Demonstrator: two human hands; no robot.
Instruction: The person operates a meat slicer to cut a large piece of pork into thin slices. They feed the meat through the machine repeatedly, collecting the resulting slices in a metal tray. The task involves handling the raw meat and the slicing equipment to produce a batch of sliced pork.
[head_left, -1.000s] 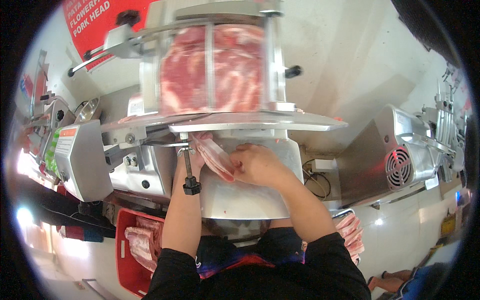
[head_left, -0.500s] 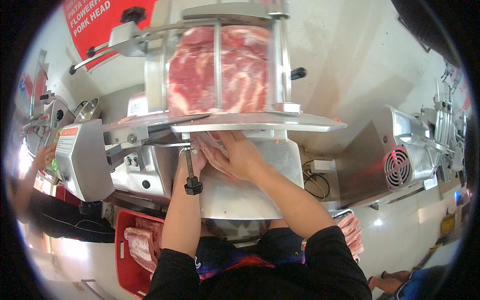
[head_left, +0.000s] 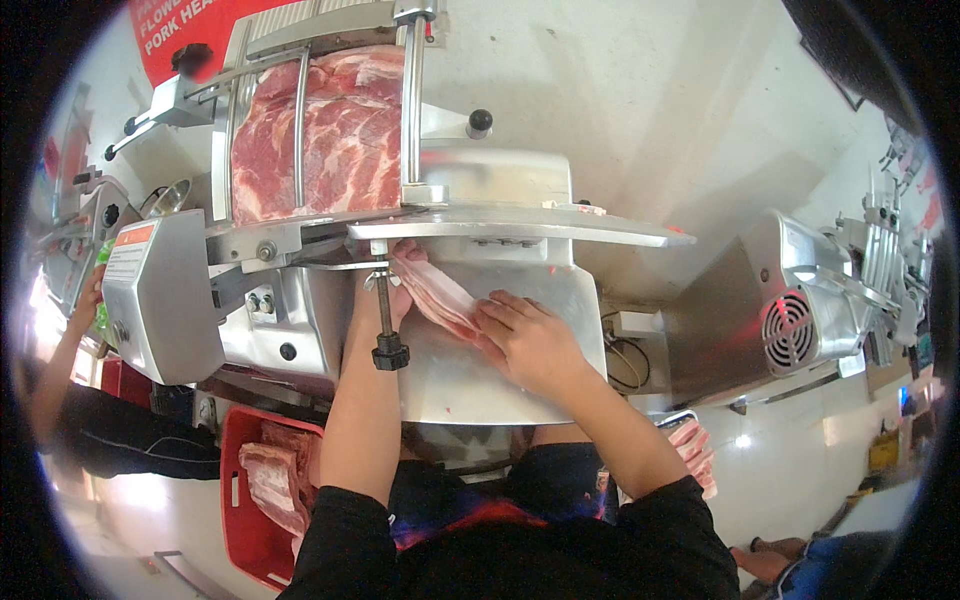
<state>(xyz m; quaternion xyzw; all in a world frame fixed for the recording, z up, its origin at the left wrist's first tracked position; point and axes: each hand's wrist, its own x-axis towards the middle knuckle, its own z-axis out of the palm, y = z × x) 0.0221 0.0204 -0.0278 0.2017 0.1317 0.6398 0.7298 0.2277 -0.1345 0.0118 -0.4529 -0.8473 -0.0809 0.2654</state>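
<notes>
Sliced meat (head_left: pixel 437 297) slants over the metal tray (head_left: pixel 480 390), seemingly steadied from two sides: the left hand (head_left: pixel 400 300) at nine o'clock, partly hidden, grip unclear; the right hand (head_left: pixel 530 340) half-curled, touching the four o'clock end, pinch uncertain.

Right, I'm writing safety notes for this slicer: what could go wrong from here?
The bare left hand is close to the slicer plate, so a nearby cutting edge might nick it.
The right hand is at the lower end of the meat slices; these could slip or fold.
</notes>
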